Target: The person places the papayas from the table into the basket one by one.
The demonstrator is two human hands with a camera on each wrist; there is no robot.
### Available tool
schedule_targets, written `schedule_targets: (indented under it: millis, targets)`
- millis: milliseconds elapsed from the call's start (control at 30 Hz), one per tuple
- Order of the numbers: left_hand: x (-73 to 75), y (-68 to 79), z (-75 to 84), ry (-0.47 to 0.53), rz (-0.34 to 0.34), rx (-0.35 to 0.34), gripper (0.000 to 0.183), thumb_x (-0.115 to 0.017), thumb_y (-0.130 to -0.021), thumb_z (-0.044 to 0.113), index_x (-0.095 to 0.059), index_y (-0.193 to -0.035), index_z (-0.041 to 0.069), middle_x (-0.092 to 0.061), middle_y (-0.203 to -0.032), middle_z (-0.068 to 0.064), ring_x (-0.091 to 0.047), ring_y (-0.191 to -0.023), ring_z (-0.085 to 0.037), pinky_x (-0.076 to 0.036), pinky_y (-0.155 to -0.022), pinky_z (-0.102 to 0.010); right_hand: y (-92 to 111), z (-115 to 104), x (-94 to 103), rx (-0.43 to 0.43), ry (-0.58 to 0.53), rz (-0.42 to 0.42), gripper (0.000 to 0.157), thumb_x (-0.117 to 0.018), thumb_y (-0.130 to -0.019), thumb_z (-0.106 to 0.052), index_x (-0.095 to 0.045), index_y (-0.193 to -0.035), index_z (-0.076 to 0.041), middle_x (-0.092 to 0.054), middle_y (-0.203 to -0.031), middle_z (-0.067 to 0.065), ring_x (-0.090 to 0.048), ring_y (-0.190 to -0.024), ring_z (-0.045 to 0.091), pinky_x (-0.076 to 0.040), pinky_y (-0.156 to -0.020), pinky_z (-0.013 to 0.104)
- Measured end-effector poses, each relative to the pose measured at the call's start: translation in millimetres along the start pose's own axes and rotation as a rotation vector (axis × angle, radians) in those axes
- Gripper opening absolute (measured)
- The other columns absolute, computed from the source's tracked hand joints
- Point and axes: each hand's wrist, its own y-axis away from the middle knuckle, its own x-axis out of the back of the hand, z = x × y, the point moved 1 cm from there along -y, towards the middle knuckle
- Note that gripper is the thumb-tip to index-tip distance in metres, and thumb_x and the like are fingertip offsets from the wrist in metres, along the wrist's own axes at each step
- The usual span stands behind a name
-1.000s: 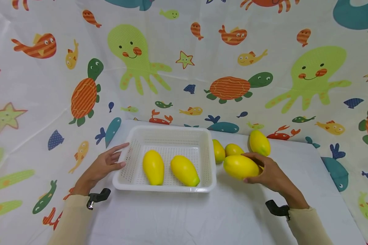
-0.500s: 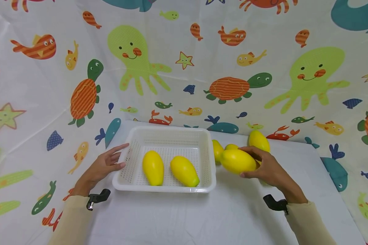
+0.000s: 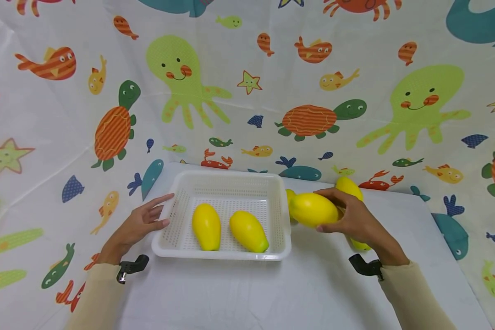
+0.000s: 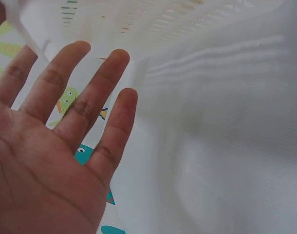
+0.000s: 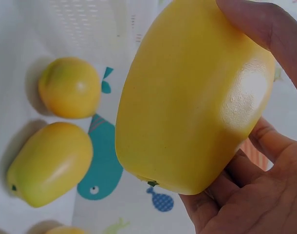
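My right hand (image 3: pixel 350 217) grips a yellow papaya (image 3: pixel 313 210) just right of the white basket (image 3: pixel 220 255), thumb on one side and fingers on the other. In the right wrist view this papaya (image 5: pixel 187 102) fills the middle, its small dark end spot showing. Fingers extended, my left hand (image 3: pixel 137 224) is at the basket's left side. The left wrist view shows its palm and spread fingers (image 4: pixel 120 122) beneath the perforated basket wall (image 4: pixel 187 22). Inside the basket lie two papayas, one on the left (image 3: pixel 206 227) and one with a green tip (image 3: pixel 249 231).
More papayas lie on the white table (image 3: pixel 247 293) right of the basket: one at the back (image 3: pixel 348 187), one partly behind the right hand (image 3: pixel 360 246), and another partly hidden (image 3: pixel 290 197). A sea-animal printed sheet (image 3: pixel 239 91) rises behind the table.
My right hand has carried the papaya left and slightly away, closer to the basket's right rim. It now covers one loose papaya and uncovers part of another. My left hand stays put.
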Motion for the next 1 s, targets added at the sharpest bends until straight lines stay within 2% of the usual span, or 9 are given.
schedule_targets:
  millis: [200, 600, 833, 1000]
  targets:
    - [-0.1, -1.4, -3.1, -0.012, 0.005, 0.000, 0.079, -0.076, -0.099, 0.030, -0.036, -0.166, 0.039, -0.040, -0.170, -0.017, -0.051, -0.147, -0.050, -0.058, -0.101, -0.062, -7.0, -11.7, -0.7, 0.011, 0.010, -0.007, 0.086, -0.099, -0.074, -0.033, -0.057, -0.148, -0.020, -0.060, -0.147, 0.006, -0.061, -0.130, 0.036, -0.057, -0.107, 0.061]
    - [0.1, -2.3, -2.2, -0.001, 0.001, 0.006, 0.079, -0.077, -0.098, 0.031, -0.036, -0.165, 0.039, -0.040, -0.171, -0.015, -0.050, -0.148, -0.049, -0.062, -0.098, -0.057, -21.1, -33.3, -6.8, 0.038, -0.007, -0.028, 0.087, -0.100, -0.074, -0.027, -0.056, -0.148, -0.025, -0.061, -0.148, 0.001, -0.061, -0.131, 0.033, -0.059, -0.105, 0.057]
    - [0.6, 0.5, 1.9, -0.003, -0.003, 0.015, 0.080, -0.077, -0.098, 0.032, -0.036, -0.166, 0.038, -0.039, -0.171, -0.016, -0.049, -0.149, -0.049, -0.060, -0.099, -0.058, -30.9, -44.2, -10.1, 0.088, -0.017, -0.047, 0.085, -0.098, -0.074, -0.016, -0.057, -0.148, -0.020, -0.062, -0.147, 0.005, -0.061, -0.131, 0.035, -0.057, -0.107, 0.059]
    - [0.6, 1.9, 3.3, -0.004, -0.005, 0.016, 0.080, -0.077, -0.098, 0.032, -0.035, -0.167, 0.037, -0.039, -0.171, -0.017, -0.049, -0.149, -0.049, -0.061, -0.099, -0.058, -38.9, -52.1, -13.4, 0.111, -0.011, -0.063, 0.083, -0.098, -0.074, -0.017, -0.058, -0.146, -0.020, -0.064, -0.145, 0.003, -0.062, -0.129, 0.032, -0.056, -0.109, 0.058]
